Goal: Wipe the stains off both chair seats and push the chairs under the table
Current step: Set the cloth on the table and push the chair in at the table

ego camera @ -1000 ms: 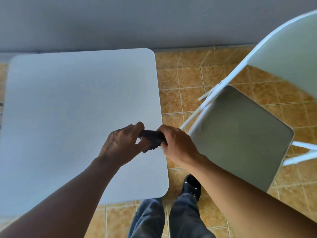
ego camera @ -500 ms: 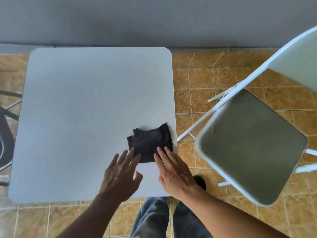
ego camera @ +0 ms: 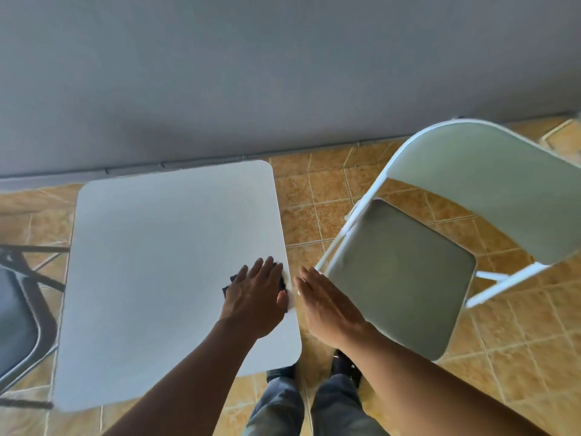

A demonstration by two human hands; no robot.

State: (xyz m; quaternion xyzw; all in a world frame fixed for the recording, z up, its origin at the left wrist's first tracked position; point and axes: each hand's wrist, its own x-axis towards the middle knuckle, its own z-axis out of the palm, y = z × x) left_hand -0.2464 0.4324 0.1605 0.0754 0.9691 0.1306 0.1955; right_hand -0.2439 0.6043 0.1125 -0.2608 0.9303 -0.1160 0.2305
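A small dark cloth (ego camera: 228, 286) lies on the white table (ego camera: 163, 247) near its right edge, mostly hidden under my left hand (ego camera: 256, 294), which rests flat on it with fingers extended. My right hand (ego camera: 327, 305) hovers flat and open just off the table's right edge, holding nothing. A white folding chair (ego camera: 399, 272) with a grey-green seat and pale backrest stands to the right, apart from the table. A dark chair (ego camera: 19, 319) shows partly at the left edge, beside the table.
A grey wall (ego camera: 283, 73) runs behind the table. The floor is orange-brown tile (ego camera: 317, 202). My jeans-clad legs and dark shoes (ego camera: 344, 365) stand between the table's corner and the white chair.
The cloth went from both hands onto the table. My left hand has now moved forward to lie flat on it; my right hand has shifted right, off the table's edge.
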